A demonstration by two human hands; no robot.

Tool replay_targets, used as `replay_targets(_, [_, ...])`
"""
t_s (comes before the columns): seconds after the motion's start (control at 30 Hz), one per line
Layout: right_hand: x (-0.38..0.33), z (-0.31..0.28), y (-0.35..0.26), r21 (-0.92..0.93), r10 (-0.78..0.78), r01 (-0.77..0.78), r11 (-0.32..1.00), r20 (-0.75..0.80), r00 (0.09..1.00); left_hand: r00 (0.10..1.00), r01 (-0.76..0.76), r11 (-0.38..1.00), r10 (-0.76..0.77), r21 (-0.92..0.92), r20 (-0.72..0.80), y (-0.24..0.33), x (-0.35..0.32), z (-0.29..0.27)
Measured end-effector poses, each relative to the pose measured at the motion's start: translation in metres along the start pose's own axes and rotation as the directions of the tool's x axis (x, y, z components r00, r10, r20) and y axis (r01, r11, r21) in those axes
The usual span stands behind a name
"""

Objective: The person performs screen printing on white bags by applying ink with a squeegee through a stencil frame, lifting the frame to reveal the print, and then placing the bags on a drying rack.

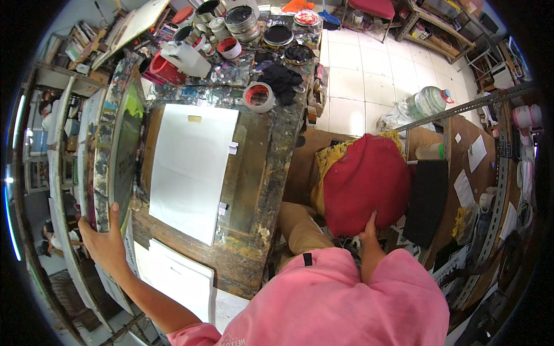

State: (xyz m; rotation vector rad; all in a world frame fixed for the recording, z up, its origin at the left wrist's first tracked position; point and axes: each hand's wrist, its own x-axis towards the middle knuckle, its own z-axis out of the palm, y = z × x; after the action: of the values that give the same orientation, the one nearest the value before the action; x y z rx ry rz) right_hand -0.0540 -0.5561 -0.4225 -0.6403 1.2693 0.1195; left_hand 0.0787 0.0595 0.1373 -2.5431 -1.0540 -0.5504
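My left hand [108, 247] is wrapped round the near end of a paint-stained screen-printing frame [101, 155], thumb on one side and fingers on the other. The frame stands tilted up along the left side of the worktable, its greenish mesh [128, 132] facing right. Beside it a large white sheet [193, 173] lies flat on the table, with small pale tabs [232, 148] along its right edge. To my right, my right hand [370, 232] holds the near edge of a round red cushion [366, 184], thumb on top and other fingers mostly hidden. Yellow patterned cloth [321, 167] shows under the cushion.
Paint cans [241, 24], a white jug [186, 59], a tape roll [258, 97] and a black cloth [281, 82] crowd the table's far end. White sheets [179, 282] are stacked near me. A large water bottle [428, 104] and a metal-framed shelf [470, 132] stand right.
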Motion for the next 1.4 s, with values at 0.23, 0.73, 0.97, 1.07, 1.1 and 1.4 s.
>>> replay_targets(0.23, [-0.014,-0.012,0.026,-0.077,0.033,-0.036,0.996,-0.038,0.999,1.0,0.014,1.0,-0.014,-0.003,0.02,-0.002,0.001,-0.001])
replay_targets(0.73, [-0.027,0.162,-0.12,-0.713,-0.149,0.086,-0.696,0.261,0.954,0.999,0.027,1.0,-0.027,0.001,-0.031,0.004,-0.004,-0.003])
replay_targets(0.97, [0.019,0.324,-0.133,-0.297,-0.051,0.211,-0.931,0.682,0.73,0.999,0.046,0.999,-0.046,-0.018,0.011,-0.002,-0.003,0.0])
replay_targets(1.07, [0.051,0.345,-0.143,-0.2,0.182,0.299,-0.933,0.453,0.873,0.998,0.056,0.998,-0.057,-0.019,-0.012,-0.01,-0.007,0.005])
replay_targets(1.1, [0.063,0.349,-0.146,-0.238,0.238,0.344,-0.909,0.382,0.893,0.998,0.063,0.998,-0.063,-0.03,-0.006,-0.013,-0.007,0.006])
replay_targets(1.4, [0.127,0.339,-0.147,-0.182,0.469,0.473,-0.862,0.067,0.881,0.986,0.159,0.983,-0.154,-0.087,0.068,-0.031,-0.024,0.0])
